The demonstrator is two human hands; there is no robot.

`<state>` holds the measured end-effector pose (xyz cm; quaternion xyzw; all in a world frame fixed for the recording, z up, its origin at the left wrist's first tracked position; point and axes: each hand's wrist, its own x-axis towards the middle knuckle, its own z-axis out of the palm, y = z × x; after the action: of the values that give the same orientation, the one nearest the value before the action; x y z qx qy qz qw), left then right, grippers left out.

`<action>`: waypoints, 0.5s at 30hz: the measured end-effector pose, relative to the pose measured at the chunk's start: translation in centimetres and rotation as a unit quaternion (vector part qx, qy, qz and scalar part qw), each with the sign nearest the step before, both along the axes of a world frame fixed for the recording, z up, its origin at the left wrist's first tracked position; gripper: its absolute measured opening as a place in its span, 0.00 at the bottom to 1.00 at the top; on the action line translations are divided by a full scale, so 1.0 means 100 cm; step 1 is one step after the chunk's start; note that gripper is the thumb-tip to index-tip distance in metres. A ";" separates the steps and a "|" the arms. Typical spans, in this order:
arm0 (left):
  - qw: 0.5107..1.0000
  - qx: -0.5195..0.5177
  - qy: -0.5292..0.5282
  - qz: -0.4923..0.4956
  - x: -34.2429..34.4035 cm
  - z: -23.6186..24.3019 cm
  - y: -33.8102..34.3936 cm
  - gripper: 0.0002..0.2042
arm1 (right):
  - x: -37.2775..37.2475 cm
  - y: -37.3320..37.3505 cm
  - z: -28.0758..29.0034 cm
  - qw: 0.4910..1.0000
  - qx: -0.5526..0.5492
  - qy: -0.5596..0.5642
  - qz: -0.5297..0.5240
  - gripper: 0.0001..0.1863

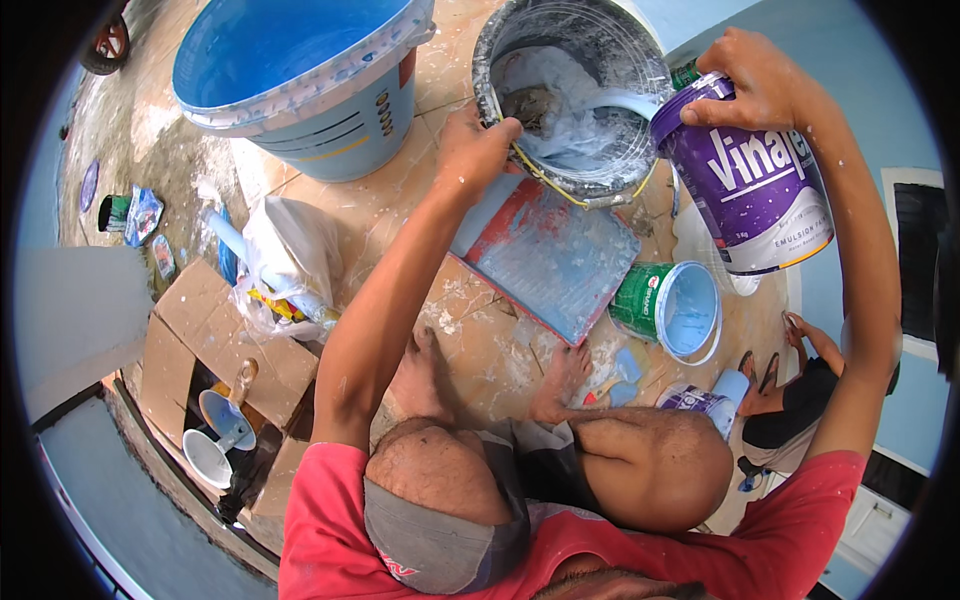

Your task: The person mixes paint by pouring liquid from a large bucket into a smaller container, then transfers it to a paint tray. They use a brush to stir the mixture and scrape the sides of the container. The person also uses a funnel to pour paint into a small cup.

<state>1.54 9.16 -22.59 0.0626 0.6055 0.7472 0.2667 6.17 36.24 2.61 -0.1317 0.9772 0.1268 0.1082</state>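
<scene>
My left hand [475,150] is closed on the near left rim of a black bucket [620,60], its thumb over the edge by the yellow handle. Pale blue and whitish paint lies inside the bucket, with a greyish patch in it. My right hand [750,80] grips the top rim of a purple paint tub [745,185], tilted with its mouth toward the bucket. From that mouth a light blue stream of paint [622,100] runs into the bucket. Just below the bucket a paint tray [560,260], red and smeared with blue, lies on the tiles.
A big light blue bucket [310,140] stands at left. Near my feet are a green tub [637,298] with blue paint and another purple tub [690,399]. A plastic bag [295,240] and cardboard box [230,320] lie left. Another person [800,415] sits at right.
</scene>
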 end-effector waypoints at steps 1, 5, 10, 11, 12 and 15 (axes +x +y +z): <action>1.000 -0.001 0.001 -0.001 0.001 0.001 -0.001 0.17 | 0.002 0.003 0.002 1.000 0.010 0.015 0.015 0.43; 1.000 -0.007 0.003 -0.013 0.001 0.000 -0.002 0.17 | 0.016 0.013 0.020 0.999 0.035 -0.010 -0.027 0.41; 1.000 -0.004 -0.009 0.017 0.006 0.004 -0.008 0.15 | 0.067 0.047 0.011 0.985 -0.121 0.089 -0.079 0.30; 1.000 -0.008 -0.006 0.019 0.005 0.006 -0.009 0.15 | 0.076 0.058 0.008 0.978 -0.156 0.072 -0.122 0.28; 1.000 -0.004 -0.006 0.023 0.003 0.006 -0.008 0.15 | 0.088 0.068 0.001 0.965 -0.194 0.092 -0.151 0.27; 1.000 0.006 -0.008 0.022 0.004 0.008 0.001 0.15 | 0.129 0.111 -0.038 0.919 -0.280 0.137 -0.241 0.25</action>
<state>1.91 9.28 -21.81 0.0449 0.6003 0.7566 0.2552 19.12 47.36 -1.19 0.1021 0.9802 -0.1649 -0.0407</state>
